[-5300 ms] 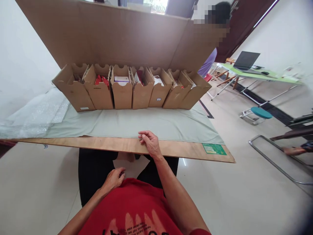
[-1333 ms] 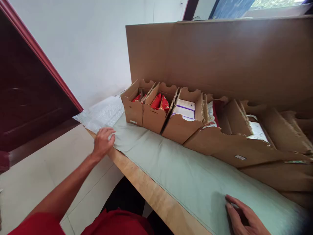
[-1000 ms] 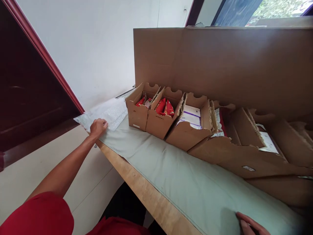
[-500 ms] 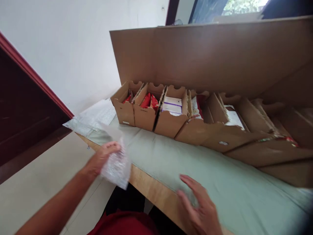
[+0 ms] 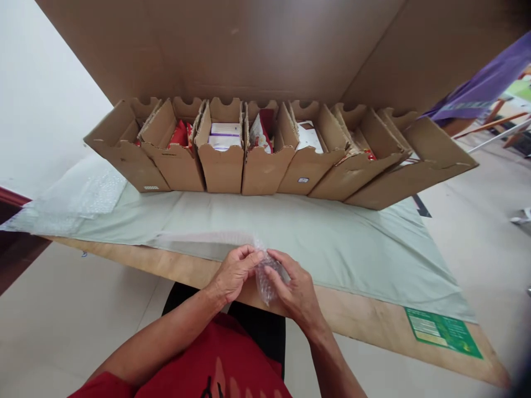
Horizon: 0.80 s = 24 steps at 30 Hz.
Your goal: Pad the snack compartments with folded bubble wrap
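Both hands are together over the table's front edge, on a clear bubble wrap bag [image 5: 266,282]. My left hand [image 5: 233,275] pinches its upper edge between thumb and fingers. From the other side, my right hand [image 5: 297,290] grips the bag, its thumb and forefinger against the plastic. A pale, see-through strip trails leftward from the bag over the cloth, blurred by motion. More bubble wrap [image 5: 78,190] lies stacked flat at the table's left end.
Behind the cloth [image 5: 332,237] stands a row of several open cardboard bins [image 5: 219,174], holding red packets [image 5: 179,135] and white boxes [image 5: 224,142]. A tall cardboard panel [image 5: 249,50] rises behind them. A green label [image 5: 443,331] is on the wooden edge at right.
My left hand has brought the bubble wrap bag rightward, in front of my body. My right hand, apart and open before, has come to grip it. The view has swung right.
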Each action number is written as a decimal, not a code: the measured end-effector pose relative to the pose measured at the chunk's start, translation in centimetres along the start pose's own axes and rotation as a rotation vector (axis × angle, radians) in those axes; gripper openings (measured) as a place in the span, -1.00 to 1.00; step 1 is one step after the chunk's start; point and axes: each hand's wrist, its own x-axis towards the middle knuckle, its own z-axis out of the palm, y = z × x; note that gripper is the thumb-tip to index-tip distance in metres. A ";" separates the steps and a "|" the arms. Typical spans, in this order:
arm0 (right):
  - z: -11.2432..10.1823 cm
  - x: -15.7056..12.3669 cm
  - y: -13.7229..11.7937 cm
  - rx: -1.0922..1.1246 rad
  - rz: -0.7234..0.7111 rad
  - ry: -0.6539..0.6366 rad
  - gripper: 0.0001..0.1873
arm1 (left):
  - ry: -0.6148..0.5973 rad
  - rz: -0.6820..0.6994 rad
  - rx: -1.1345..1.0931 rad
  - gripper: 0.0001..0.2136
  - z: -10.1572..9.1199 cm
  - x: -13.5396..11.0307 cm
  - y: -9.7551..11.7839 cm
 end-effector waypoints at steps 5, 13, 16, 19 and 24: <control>0.2 1.4 -0.3 0.272 0.199 -0.010 -0.70 | -0.020 0.050 0.148 -0.56 -0.5 -0.5 0.7; -1.1 3.2 -0.2 0.415 0.249 -0.048 -0.70 | 0.039 0.161 0.368 -0.58 -1.7 -1.0 2.2; -1.0 3.0 -0.9 0.380 0.093 -0.155 -0.77 | 0.057 0.141 0.428 -0.60 -1.7 -0.4 2.5; -0.6 2.5 -1.5 0.376 0.007 -0.237 -0.77 | 0.073 0.120 0.469 -0.66 -1.4 0.2 2.6; -0.4 1.8 -1.3 0.540 0.165 -0.153 -0.76 | 0.028 0.019 0.365 -0.62 -1.5 0.2 1.9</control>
